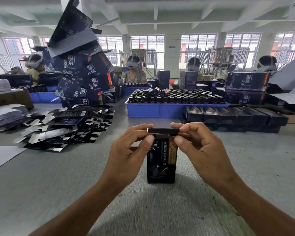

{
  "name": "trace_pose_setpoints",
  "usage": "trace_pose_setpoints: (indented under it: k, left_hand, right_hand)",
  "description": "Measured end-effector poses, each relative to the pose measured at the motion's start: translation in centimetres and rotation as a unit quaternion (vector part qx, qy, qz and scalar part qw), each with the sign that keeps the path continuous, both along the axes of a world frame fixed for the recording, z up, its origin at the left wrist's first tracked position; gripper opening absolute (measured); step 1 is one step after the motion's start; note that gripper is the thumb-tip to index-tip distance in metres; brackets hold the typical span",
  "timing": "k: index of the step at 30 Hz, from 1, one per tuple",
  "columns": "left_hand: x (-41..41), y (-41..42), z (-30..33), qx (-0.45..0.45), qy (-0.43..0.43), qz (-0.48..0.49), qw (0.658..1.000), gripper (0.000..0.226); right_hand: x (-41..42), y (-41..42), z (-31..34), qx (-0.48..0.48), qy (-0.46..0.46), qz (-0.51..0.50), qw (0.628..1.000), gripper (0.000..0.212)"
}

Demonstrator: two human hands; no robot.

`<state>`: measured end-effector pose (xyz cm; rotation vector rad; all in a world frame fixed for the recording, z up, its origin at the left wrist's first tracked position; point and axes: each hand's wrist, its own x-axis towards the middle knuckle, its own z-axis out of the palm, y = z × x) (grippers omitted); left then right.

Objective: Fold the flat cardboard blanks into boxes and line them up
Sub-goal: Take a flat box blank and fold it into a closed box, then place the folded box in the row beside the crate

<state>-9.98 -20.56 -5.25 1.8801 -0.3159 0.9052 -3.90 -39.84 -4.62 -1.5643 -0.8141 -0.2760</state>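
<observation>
A: Both hands pinch the top flap (163, 130) of the box (161, 160). The left hand (126, 155) has thumb and forefinger closed on the flap's left end; the right hand (200, 150) does the same on the right end.

B: Where is the box?

A: Upright on the grey table (58, 176), between the two hands, flap bent over its open top. I cannot see inside it.

B: And the containers?

A: A blue tray (160, 110) beyond the box, packed with upright dark bottles (177, 96); a few bottles lie on top of them at its far left. Right of the tray, touching it, a row of boxes (235, 114), closed and lying flat.

B: The blanks?

A: A loose heap of blanks (66, 126) lies to the left. Behind it leans a tall stack of cartons (85, 74).
</observation>
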Motion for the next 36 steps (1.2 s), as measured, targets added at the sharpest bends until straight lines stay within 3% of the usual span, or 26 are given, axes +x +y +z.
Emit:
trace_pose_setpoints:
  k: [5,16,19,22,27,32,36]
  left_hand:
    - [0.0,0.0,-0.1,-0.017,0.000,-0.011,1.000,0.022]
    - [0.0,-0.4,-0.2,-0.103,0.005,-0.034,0.994,0.019]
    - [0.1,-0.2,-0.1,-0.133,0.013,-0.047,0.990,0.029]
    - [0.0,-0.1,-0.2,-0.087,0.008,-0.032,0.996,0.037]
    - [0.2,0.3,-0.6,-0.012,-0.021,-0.005,1.000,0.028]
    - [0.5,0.9,-0.6,0.054,-0.038,0.021,0.998,0.027]
    - [0.6,1.2,-1.0,0.085,-0.010,0.019,0.996,0.035]
  right_hand:
    - [-0.3,0.0,0.1,0.007,-0.001,-0.008,1.000,0.029]
    - [-0.2,0.2,0.1,0.004,-0.024,-0.046,0.999,0.024]
    - [-0.3,0.2,0.1,0.006,-0.024,-0.048,0.999,0.023]
    - [-0.2,0.2,0.0,0.002,-0.028,-0.045,0.999,0.021]
    - [0.2,0.1,-0.5,-0.018,-0.051,-0.053,0.997,0.018]
    - [0.6,0.0,-0.7,-0.078,-0.139,-0.113,0.981,0.028]
    - [0.7,0.0,-1.0,-0.093,-0.132,-0.126,0.979,0.027]
